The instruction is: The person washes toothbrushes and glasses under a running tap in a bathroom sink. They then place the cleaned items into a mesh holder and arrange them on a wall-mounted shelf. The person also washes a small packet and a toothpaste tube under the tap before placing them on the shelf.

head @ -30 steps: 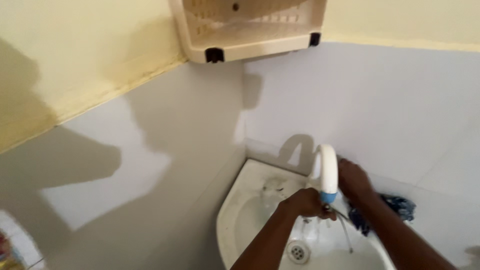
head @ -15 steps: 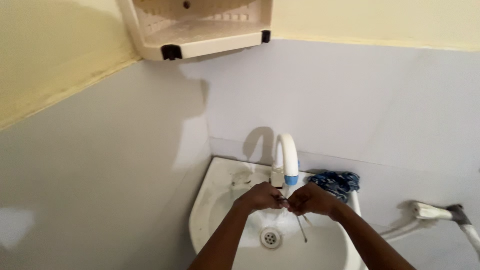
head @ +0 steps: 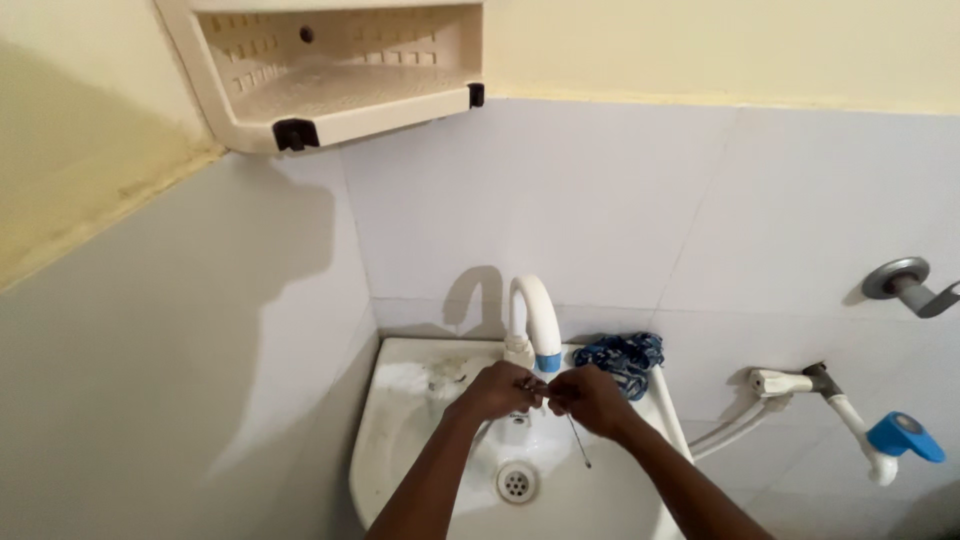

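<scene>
My left hand [head: 497, 390] and my right hand [head: 588, 398] meet under the spout of a white curved tap [head: 531, 322] with a blue tip. Between their fingertips they pinch a thin dark metal tool [head: 577, 441], whose slim end hangs down from the right hand toward the bowl. Both hands hover over a white corner sink [head: 400, 425] with a round metal drain [head: 516, 483]. Whether water runs from the tap is unclear.
A blue patterned cloth [head: 622, 356] lies bunched on the sink's back right rim. A cream plastic corner shelf [head: 330, 70] hangs overhead. On the right wall are a white tap with a blue handle [head: 890, 440], a hose and a grey metal fitting [head: 905, 284].
My right hand left the cloth behind the tap and joined the left hand under the spout. The view swung right and pulled back, showing the wall tap and fitting.
</scene>
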